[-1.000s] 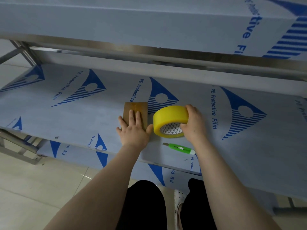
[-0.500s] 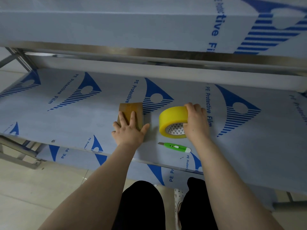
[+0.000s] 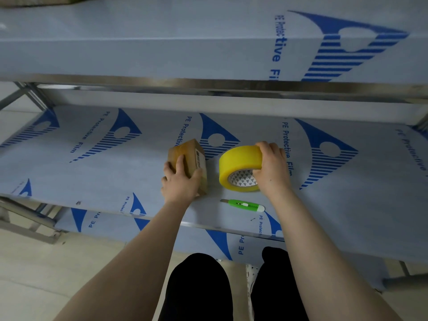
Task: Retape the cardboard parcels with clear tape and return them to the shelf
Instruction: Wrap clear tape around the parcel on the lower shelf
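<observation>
Head view: person crouched before a metal rack; both bare forearms reach onto the middle shelf (image 3: pixel 92 177)
Shelf surface: pale film printed with blue triangles and "PE Protective Film"; the same film covers the upper shelf (image 3: pixel 162 42) and the lower shelf (image 3: pixel 108 220)
Parcel (image 3: pixel 185 150): small brown cardboard box on the middle shelf, left of centre; a brown face looks up, and the face turned towards the tape roll carries a white label (image 3: pixel 200 158); print on it too small to read; box sits skewed to the shelf edge; whether its underside lies flat cannot be told
Left grip (image 3: pixel 181 181): bare hand closed round the near end of the parcel; fingers curl over the top and left side, thumb presses the labelled side
Tape roll (image 3: pixel 239 162): yellow-tinted roll standing on its rim, just right of the parcel, apart from it; white core printed with small triangles faces the camera
Right grip (image 3: pixel 271 172): bare hand clasping the tape roll; fingers curl over the top of the roll, thumb lies at the core opening
Utility knife (image 3: pixel 243 204): green, lying flat near the front edge of the shelf, just in front of the tape roll; neither hand touches it
Below: black trouser legs (image 3: pixel 199 288); pale tiled floor (image 3: pixel 34 274)
</observation>
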